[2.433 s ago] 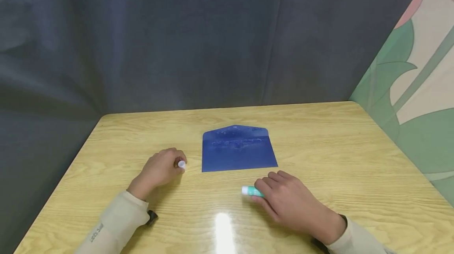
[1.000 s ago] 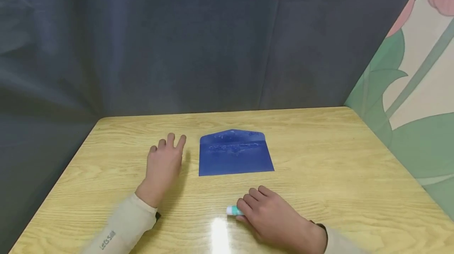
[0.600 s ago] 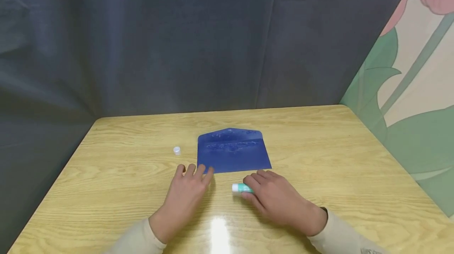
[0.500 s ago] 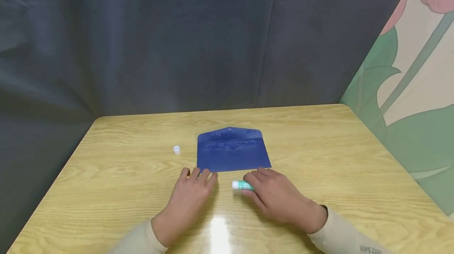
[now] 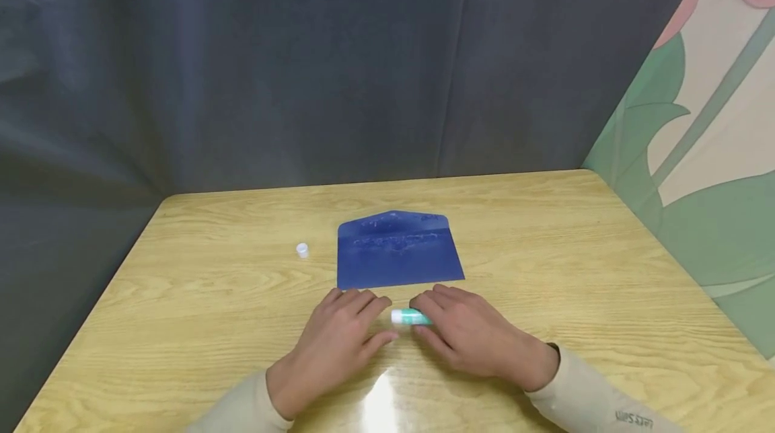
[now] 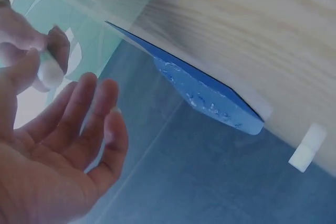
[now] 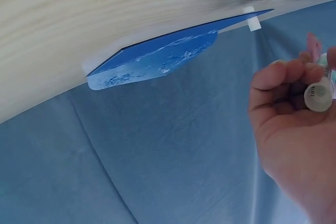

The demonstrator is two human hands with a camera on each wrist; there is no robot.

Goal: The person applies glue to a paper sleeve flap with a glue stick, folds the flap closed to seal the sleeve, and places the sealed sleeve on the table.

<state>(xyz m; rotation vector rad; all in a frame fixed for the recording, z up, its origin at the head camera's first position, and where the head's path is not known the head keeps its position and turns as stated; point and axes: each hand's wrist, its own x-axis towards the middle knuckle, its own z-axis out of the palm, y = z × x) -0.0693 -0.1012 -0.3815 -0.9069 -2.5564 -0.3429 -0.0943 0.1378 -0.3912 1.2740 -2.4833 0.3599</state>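
Observation:
My right hand (image 5: 472, 337) grips a green and white glue stick (image 5: 412, 317) between thumb and fingers, its white end pointing left. In the right wrist view the round base of the glue stick (image 7: 318, 98) faces the camera. My left hand (image 5: 336, 339) is just left of that white end, thumb and fingers spread; in the left wrist view the left hand (image 6: 63, 156) has loosely bent fingers and an empty palm. A blue envelope (image 5: 396, 261) lies beyond both hands, flap unfolded away, with whitish smears on the flap and below the fold.
A small white cap (image 5: 303, 250) stands on the wooden table (image 5: 212, 285) left of the envelope. A dark curtain (image 5: 315, 70) hangs behind the table's far edge. To the right is a wall with a flower pattern (image 5: 720, 150).
My left hand set the white cap down on the table, then moved back and right to beside the glue stick. My right hand keeps hold of the glue stick, shifting slightly. The envelope stays put.

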